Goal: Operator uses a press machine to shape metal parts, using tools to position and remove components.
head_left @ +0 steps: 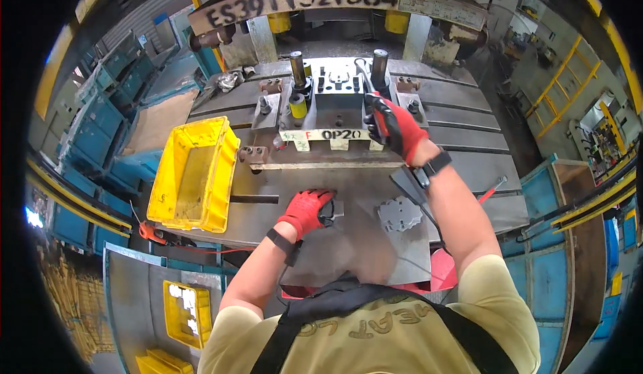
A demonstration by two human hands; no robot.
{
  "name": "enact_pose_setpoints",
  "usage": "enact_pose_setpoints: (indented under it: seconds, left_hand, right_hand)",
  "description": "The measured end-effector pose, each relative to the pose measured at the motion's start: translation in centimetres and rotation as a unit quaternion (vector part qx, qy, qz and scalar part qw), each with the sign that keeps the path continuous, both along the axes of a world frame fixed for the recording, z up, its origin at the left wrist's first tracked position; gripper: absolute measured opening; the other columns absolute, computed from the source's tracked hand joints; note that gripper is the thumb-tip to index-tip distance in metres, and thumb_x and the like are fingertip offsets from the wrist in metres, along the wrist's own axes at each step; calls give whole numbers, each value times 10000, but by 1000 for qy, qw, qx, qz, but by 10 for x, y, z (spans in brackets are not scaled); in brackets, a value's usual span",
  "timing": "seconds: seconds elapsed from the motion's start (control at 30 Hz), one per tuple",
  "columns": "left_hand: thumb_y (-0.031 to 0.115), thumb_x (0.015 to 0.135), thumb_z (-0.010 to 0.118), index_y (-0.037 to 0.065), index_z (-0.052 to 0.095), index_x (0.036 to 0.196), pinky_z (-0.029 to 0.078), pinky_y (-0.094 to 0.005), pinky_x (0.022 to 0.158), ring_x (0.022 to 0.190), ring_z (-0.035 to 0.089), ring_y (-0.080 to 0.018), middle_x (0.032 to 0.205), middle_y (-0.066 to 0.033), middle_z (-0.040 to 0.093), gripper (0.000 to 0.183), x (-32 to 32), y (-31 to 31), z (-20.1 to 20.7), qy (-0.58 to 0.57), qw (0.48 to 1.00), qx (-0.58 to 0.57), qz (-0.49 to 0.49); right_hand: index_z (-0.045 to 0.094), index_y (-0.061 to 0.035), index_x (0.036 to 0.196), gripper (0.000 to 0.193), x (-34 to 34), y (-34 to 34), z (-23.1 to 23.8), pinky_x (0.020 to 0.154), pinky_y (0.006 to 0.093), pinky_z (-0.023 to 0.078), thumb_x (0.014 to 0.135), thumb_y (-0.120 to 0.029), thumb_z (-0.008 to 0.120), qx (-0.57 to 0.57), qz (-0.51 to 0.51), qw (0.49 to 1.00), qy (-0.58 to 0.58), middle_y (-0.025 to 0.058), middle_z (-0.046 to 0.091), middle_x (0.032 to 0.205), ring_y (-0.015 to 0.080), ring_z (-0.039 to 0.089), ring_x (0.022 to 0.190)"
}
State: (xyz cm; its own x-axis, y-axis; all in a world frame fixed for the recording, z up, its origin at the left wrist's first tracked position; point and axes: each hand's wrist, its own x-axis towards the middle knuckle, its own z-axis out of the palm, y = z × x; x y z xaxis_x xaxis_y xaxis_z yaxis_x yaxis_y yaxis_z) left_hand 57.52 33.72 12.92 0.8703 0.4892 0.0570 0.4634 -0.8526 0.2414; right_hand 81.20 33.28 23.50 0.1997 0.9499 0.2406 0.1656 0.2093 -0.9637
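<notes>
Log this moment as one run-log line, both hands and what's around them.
left hand: on small metal part, press table | right hand: grips rod tool at die | yellow bin: left | toothed flat plate: loose on table

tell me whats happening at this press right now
A person in red gloves stands at a stamping press. The right hand reaches up to the die block on the press bed, gripping a thin tool whose tip sits by a guide post. The left hand rests on the steel table, closed over a small metal part. A flat notched blank lies nearby, and a yellow bin sits to the left.
</notes>
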Motion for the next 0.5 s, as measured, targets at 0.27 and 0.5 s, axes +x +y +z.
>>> enact_pose_setpoints:
  seconds: [0.27,0.5]
  left_hand:
    - [270,468,668,81,297,1132,274,-359,854,1036,313,-288,1129,-127,330,784,-14,-11,13,-73,995,-58,15]
    - [189,564,631,40,283,1135,309,-317,837,1021,353,-247,1124,-128,336,685,-55,-7,-7,-296,929,-182,127]
  right_hand:
    - [484,-66,829,324,-2,37,-12,412,224,303,797,-353,337,-71,22,997,-32,-12,403,531,78,358,469]
    - [497,-39,696,316,-6,25,3,375,226,307,747,-346,440,-138,-29,989,52,17,459,540,86,400,419]
